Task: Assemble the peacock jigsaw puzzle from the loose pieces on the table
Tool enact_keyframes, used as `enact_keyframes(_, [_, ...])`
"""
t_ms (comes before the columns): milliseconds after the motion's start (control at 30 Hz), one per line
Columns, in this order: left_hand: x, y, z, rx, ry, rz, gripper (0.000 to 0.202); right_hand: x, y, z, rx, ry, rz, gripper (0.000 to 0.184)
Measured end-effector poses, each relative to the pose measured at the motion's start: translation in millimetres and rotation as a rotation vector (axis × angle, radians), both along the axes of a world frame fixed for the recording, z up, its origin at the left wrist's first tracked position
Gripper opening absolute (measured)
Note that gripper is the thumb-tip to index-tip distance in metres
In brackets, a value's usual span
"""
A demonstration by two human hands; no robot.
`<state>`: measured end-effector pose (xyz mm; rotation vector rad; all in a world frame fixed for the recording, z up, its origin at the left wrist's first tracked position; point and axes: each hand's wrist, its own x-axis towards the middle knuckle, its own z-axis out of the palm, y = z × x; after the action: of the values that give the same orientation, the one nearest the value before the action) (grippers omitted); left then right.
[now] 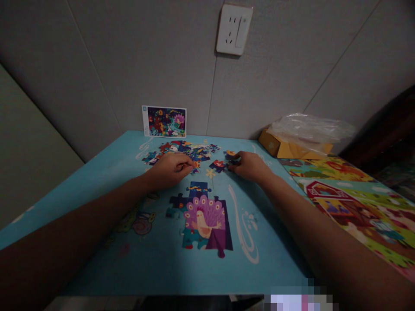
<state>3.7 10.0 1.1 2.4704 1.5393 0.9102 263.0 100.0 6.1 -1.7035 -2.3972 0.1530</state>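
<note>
On the light blue table my left hand rests with fingers curled, pinching a small puzzle piece at the edge of a heap of loose pieces. My right hand lies to the right of it, fingers pinched on a dark piece beside two loose pieces. Nearer to me lies a joined patch of puzzle showing a peacock.
A reference picture card leans against the wall behind the heap. A yellow box under a clear plastic bag sits at the back right. A finished farm puzzle covers the right side. A wall socket is above.
</note>
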Motion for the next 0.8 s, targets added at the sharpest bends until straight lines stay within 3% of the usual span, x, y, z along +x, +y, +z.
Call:
enact_keyframes(133, [0.1, -0.4, 0.1, 0.003, -0.001, -0.006, 0.022, 1.5, 0.1, 6.3, 0.043, 0.07, -0.021, 0.036])
enact_keyframes(267, [0.1, -0.5, 0.1, 0.014, 0.0, -0.011, 0.021, -1.6, -4.8, 13.9, 0.272, 0.212, 0.011, 0.017])
enact_keyframes(367, [-0.2, -0.3, 0.0, 0.034, 0.007, -0.021, 0.02, -7.0, -7.4, 11.6, 0.396, 0.298, 0.123, 0.011])
enact_keyframes(500, [-0.1, 0.5, -0.7, 0.066, -0.013, -0.04, 0.02, -14.9, -8.1, 2.7, 0.302, 0.29, 0.366, 0.008])
enact_keyframes(567, [0.2, 1.0, -1.3, 0.072, -0.019, -0.045, 0.02, -17.6, -9.3, 1.2, 0.233, 0.254, 0.424, 0.012])
enact_keyframes(700, [0.4, 1.4, -1.9, 0.063, -0.013, -0.042, 0.02, -16.0, -11.2, 6.8, 0.109, 0.178, 0.382, 0.035])
enact_keyframes(800, [0.0, 0.9, -1.9, 0.044, -0.012, -0.029, 0.021, -7.5, -4.8, 10.1, 0.186, 0.182, 0.162, 0.04])
